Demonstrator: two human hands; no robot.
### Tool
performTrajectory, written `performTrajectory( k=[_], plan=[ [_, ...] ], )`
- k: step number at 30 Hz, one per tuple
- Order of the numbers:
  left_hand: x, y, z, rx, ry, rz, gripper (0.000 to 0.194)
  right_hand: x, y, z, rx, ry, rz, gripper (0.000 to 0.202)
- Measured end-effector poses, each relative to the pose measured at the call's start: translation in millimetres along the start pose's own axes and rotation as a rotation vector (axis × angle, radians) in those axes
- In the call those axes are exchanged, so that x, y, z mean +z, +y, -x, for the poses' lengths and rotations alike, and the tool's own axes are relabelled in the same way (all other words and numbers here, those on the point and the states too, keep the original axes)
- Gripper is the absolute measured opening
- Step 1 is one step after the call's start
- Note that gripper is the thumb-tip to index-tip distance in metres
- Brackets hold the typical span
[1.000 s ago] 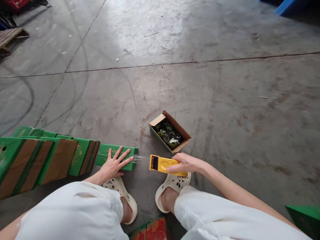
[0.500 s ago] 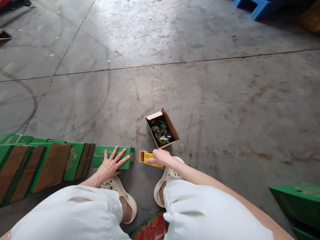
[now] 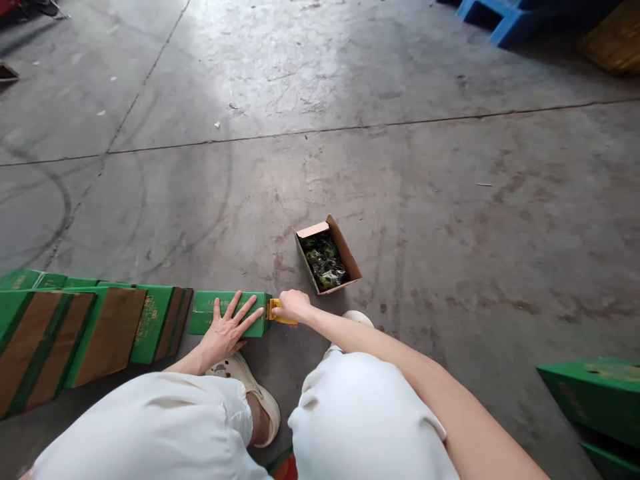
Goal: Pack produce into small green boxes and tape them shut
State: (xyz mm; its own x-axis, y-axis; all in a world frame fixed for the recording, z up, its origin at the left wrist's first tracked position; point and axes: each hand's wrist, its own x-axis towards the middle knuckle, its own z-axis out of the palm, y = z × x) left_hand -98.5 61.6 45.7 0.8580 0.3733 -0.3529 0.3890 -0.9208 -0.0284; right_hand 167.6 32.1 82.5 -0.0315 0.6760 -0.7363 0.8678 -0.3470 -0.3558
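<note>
A green box [image 3: 204,312] lies on the concrete floor in front of my left foot. My left hand [image 3: 226,331] rests on its top with the fingers spread. My right hand [image 3: 293,307] is closed around a yellow tool [image 3: 286,322], whose front end meets the right end of the green box. My fingers hide much of the tool. Just beyond my right hand stands an open cardboard box [image 3: 345,257] with dark, shiny plastic-wrapped items [image 3: 325,261] inside.
Green and brown boxes [image 3: 107,333] stand in a leaning row at the left. More green boxes [image 3: 595,400] are at the lower right. A blue pallet-like object [image 3: 505,20] and a brown object [image 3: 613,40] lie at the upper right. A red-patterned box [image 3: 287,467] shows between my legs.
My right hand has moved left with the yellow tool, closing the gap to the green box's end. My right knee has shifted left. My left hand still lies on the box.
</note>
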Motion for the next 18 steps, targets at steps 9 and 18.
performTrajectory(
  k=[9,18],
  plan=[
    [6.5,-2,-2,-0.012,0.031,0.081,0.109,-33,3,38,-0.023,-0.001,0.058,0.052],
    [8.0,-17,-11,-0.186,0.086,0.204,0.125,-62,6,67,-0.08,0.045,-0.044,0.051]
  ],
)
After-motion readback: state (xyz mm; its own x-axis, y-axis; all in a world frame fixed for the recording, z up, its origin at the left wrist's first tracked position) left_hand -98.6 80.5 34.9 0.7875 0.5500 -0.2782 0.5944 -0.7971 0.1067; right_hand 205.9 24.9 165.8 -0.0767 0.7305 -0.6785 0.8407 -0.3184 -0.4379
